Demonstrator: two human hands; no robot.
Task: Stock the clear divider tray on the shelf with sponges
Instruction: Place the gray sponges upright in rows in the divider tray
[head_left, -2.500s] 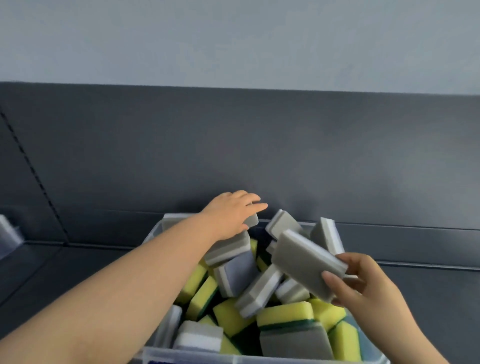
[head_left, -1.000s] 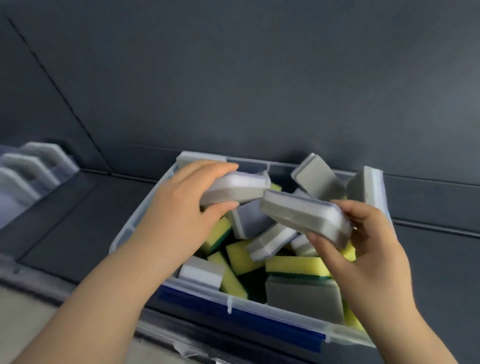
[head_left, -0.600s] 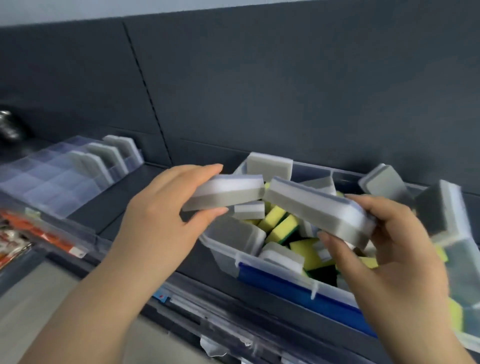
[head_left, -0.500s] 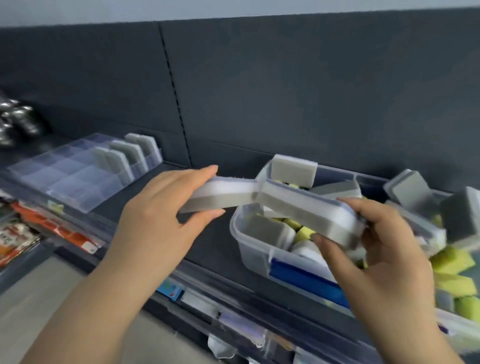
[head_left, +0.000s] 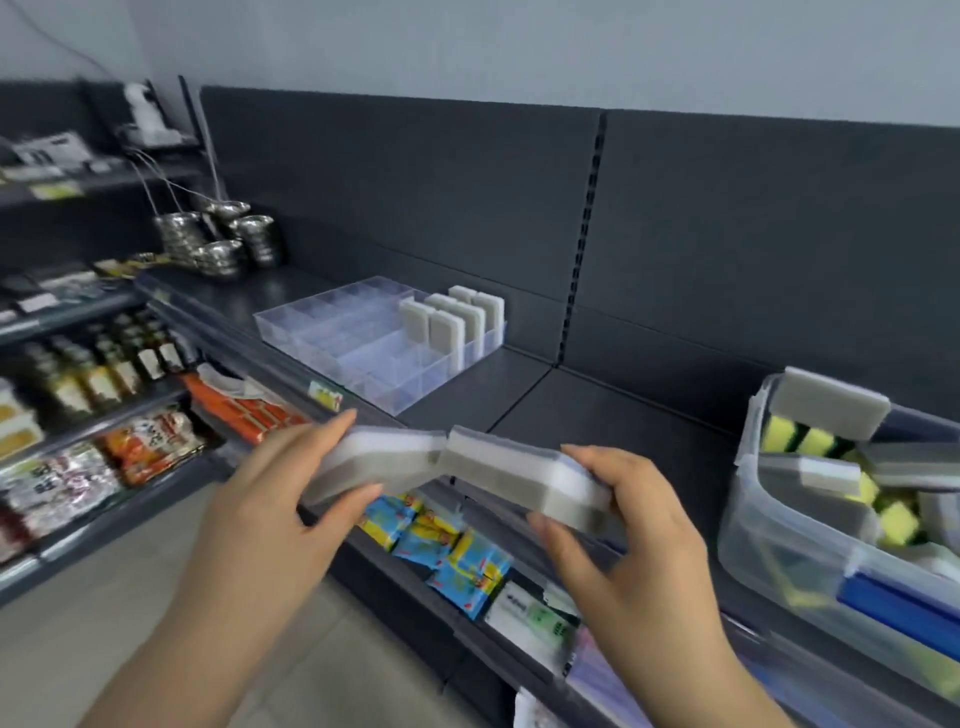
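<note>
1. Holding the first sponge (head_left: 384, 462) in my left hand (head_left: 270, 499), I am pinching it with my thumb beneath and my fingers lying over the top. My right hand (head_left: 623, 525) is gripping the second sponge (head_left: 519, 480) the same way. The two are touching end to end, which I judge is letting me carry a pair in one trip.
2. The clear divider tray (head_left: 332, 338) is sitting on the shelf (head_left: 519, 400) at eleven o'clock from my hands, well apart from them. The standing sponges (head_left: 452, 325) are filling its far right compartments on edge, probably one to a slot, while the nearer compartments are showing bare.
3. The supply bin (head_left: 779, 545) is waiting at three o'clock, near my right hand, heaped with grey and yellow sponges for easy refills.
4. Bright packets (head_left: 441, 540) are lying on the lower shelf at six o'clock.
</note>
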